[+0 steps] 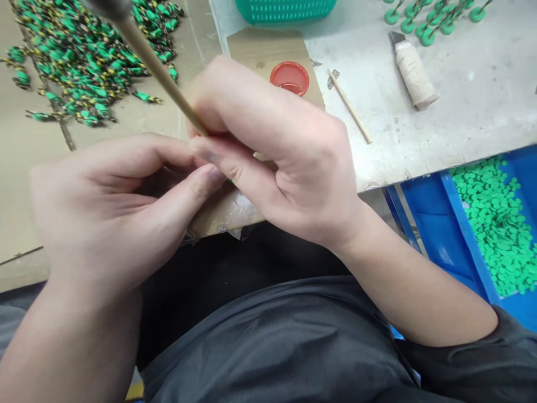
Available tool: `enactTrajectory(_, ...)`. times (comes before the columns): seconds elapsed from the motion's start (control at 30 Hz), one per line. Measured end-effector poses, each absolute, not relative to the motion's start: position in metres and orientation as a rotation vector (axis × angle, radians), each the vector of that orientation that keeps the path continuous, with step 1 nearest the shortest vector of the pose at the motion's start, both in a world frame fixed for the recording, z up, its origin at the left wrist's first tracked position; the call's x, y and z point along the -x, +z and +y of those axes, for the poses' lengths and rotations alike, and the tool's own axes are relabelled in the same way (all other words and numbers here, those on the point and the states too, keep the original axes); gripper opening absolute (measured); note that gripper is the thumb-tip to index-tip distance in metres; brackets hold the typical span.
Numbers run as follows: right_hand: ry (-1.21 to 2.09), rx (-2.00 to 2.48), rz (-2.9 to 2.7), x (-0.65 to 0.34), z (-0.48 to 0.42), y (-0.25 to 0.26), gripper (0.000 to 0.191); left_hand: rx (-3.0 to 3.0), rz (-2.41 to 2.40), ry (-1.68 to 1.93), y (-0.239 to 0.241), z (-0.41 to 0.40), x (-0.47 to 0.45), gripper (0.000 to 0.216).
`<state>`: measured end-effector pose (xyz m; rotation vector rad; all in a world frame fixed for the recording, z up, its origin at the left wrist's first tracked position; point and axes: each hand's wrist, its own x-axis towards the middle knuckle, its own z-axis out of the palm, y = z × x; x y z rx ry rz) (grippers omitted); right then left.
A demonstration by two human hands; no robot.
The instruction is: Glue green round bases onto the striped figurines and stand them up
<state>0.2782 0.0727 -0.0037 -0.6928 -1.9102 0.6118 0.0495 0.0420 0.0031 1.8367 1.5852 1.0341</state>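
Between the thumb and curled fingers of my right hand [289, 145] is a thin wooden stick [163, 75]. It slants up to the left and ends in a blurred, dark, rounded head close to the camera. My left hand [113, 212] is closed in a pinch, its thumb and fingertips meeting the right hand's fingertips above the table's front edge. A speck of green shows by the fingertips, but the fingers hide whatever is pinched there. Just beyond my right hand sits a small red dish [289, 75] with some liquid in it.
Many small green, yellow and dark figures [96, 61] lie heaped at the left. Farther back are a green basket [285, 11] and green-based pieces [428, 36]. A pointed stick [350, 106] and a wrapped blade [415, 73] lie right. Below, a blue bin [459, 224] holds green pieces.
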Motion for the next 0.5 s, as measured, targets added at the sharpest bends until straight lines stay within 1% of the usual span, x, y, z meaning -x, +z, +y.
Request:
enactTrajectory(0.07,0.628,0.622,-1.882,-0.277,0.076,-0.008,0.019,-1.862,1.598,1.004,0.004,0.043,-0.049,0.026)
enactTrajectory(0.13,0.626,0.613,-1.846,-0.275,0.076,-0.009,0.017,-1.89,1.583,1.031,0.003,0.044,-0.048,0.023)
enactTrajectory(0.23,0.607,0.71,-1.763,-0.272,0.07,-0.005,0.017,-1.901,1.574,1.049,0.003,0.046,-0.05,0.016)
enactTrajectory(0.4,0.58,0.833,-1.645,-0.271,0.063,0.002,0.015,-1.903,1.604,1.025,0.007,0.047,-0.051,0.017)
enactTrajectory(0.5,0.652,0.86,-1.652,-0.272,0.063,0.003,0.013,-1.893,1.612,1.026,0.007,0.046,-0.05,0.017)
